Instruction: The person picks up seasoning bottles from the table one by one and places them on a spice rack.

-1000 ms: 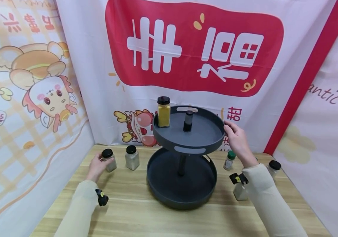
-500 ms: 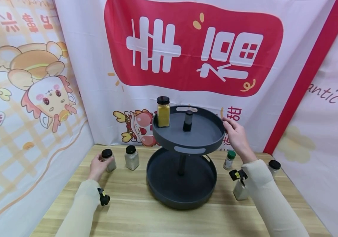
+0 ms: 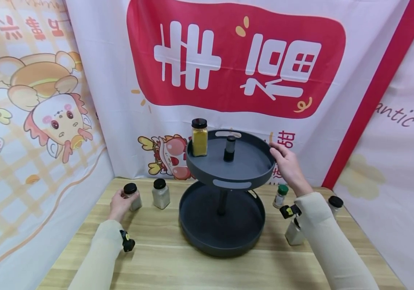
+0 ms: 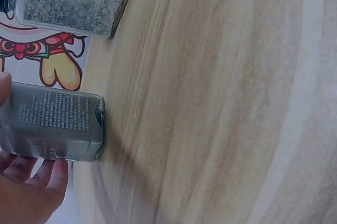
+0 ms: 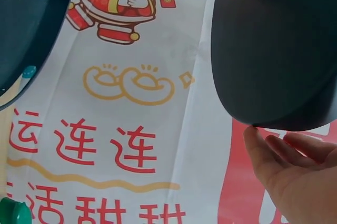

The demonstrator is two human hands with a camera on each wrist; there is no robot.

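In the head view, my left hand (image 3: 119,204) grips a square glass jar with a black lid (image 3: 136,203) at the table's left. The left wrist view shows thumb and fingers on opposite sides of this jar (image 4: 52,121), which has small print on its side. My right hand (image 3: 289,167) holds the right rim of the upper tier of a dark grey two-tier round tray (image 3: 225,241). From the right wrist, its thumb tip meets the tier's edge and the other fingers (image 5: 300,153) are partly hidden behind it. A jar of yellow powder (image 3: 200,141) stands on the upper tier.
Beside the held jar stands another black-lidded jar (image 3: 161,196) with flecked contents. Right of the tray are a green-capped bottle (image 3: 279,198), a jar (image 3: 294,235) partly behind my sleeve, and a black-lidded jar (image 3: 335,204). Printed cloths (image 3: 112,100) hang around the wooden table (image 3: 148,257).
My right hand has slid slightly left and back along the upper rim. The left wrist has turned a little while the hand stays at its jar. Jars and tray look unmoved.
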